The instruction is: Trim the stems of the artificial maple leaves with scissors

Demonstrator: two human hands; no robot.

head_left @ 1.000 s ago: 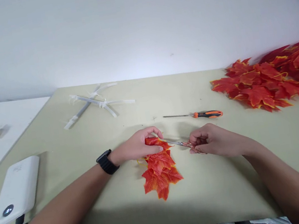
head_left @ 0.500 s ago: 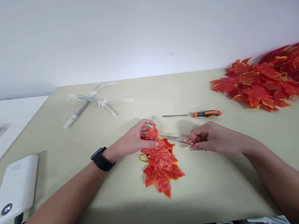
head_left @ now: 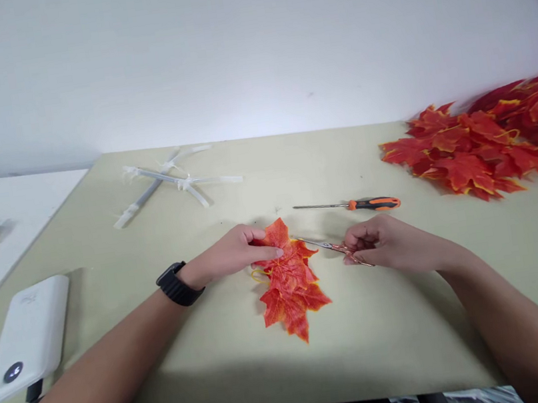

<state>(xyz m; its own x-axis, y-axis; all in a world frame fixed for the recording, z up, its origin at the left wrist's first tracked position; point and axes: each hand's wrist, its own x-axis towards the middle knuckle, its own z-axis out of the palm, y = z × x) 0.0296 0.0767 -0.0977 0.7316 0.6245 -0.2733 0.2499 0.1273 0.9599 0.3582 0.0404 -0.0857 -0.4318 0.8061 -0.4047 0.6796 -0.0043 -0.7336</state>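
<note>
My left hand point(head_left: 243, 249) pinches the upper left part of some red-orange artificial maple leaves point(head_left: 289, 269), thumb on top and the other fingers mostly hidden behind. The leaves overlap in a short strip on the table, and a yellow stem loop point(head_left: 258, 274) pokes out at their left side. In my right hand point(head_left: 381, 245) is a small pair of scissors point(head_left: 329, 245) with copper-coloured handles. Its blades point left, with the tips by the upper right edge of the top leaf. Whether the tips touch the leaf, I cannot tell.
Beyond my hands lies a screwdriver point(head_left: 375, 204) with an orange and black handle. A heap of red maple leaves point(head_left: 473, 144) is at the far right. Wrapped grey sticks point(head_left: 147, 196) lie crossed at the back left. A white power bank point(head_left: 30, 331) sits at the left.
My left hand has shifted its hold on the leaves, and the top leaf now lies more spread out. The scissors have moved slightly up and to the right.
</note>
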